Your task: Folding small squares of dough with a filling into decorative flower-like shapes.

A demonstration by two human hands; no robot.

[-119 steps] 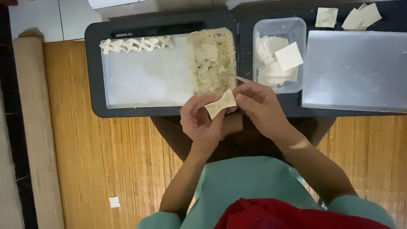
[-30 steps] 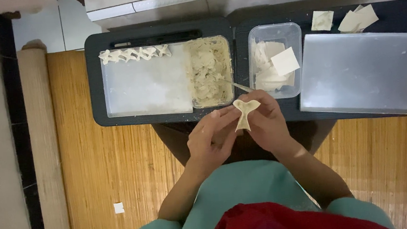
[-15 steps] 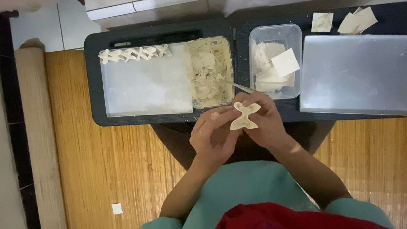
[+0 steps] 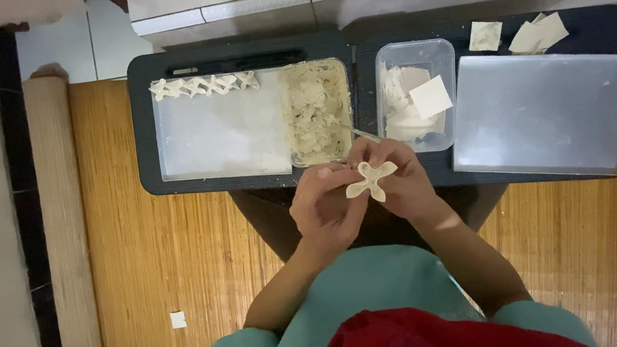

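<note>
bare mat [image 4: 146,269] lies open left of the hands [image 4: 359,195]; ahead, trays [image 4: 172,144] (wrapper tub [image 4: 446,50] too) block the black desk [image 4: 150,187].

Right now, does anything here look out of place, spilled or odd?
Mostly tidy. A small white scrap lies alone on the bamboo mat, far from the trays, and loose wrappers sit on the black table outside the clear tub.

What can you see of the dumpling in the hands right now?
The dumpling is a pale, cream dough wrapper pinched into a four-lobed, cross-like shape, soft and matte. It is held up above the dark tray's near edge, flat side toward the camera. The right hand cups it from behind and below; the left hand touches its left lobe with the fingertips. Any filling is hidden inside. It matches the row of folded dumplings at the far side of the white tray.
</note>
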